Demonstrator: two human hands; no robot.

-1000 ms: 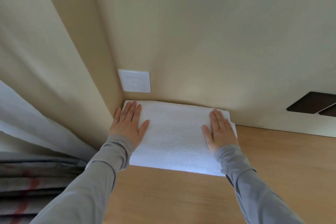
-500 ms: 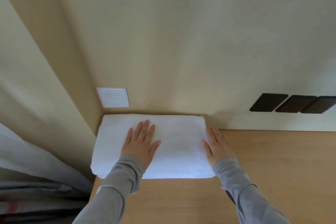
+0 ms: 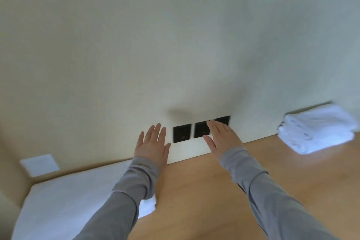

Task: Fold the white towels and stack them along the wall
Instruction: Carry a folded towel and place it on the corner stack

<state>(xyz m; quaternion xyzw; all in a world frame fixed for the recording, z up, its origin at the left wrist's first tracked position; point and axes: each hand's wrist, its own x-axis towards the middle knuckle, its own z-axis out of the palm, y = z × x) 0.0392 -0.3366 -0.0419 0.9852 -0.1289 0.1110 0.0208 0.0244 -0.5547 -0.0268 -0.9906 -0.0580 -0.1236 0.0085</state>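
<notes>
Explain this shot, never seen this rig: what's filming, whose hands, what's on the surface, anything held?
There is no machine here. A person works with bare hands, and one wide-angle camera worn on the head looks forward and down. That is why the grey sleeves come in from the bottom edge. It is the only view.

The left hand and right hand are both open with straight fingers, raised in front of the wall. Neither holds anything.

On the wooden surface a folded white towel lies at lower left against the wall. A stack of folded white towels sits at far right, also by the wall. The wall carries a row of black plates and one white plate. The picture is somewhat blurred.
</notes>
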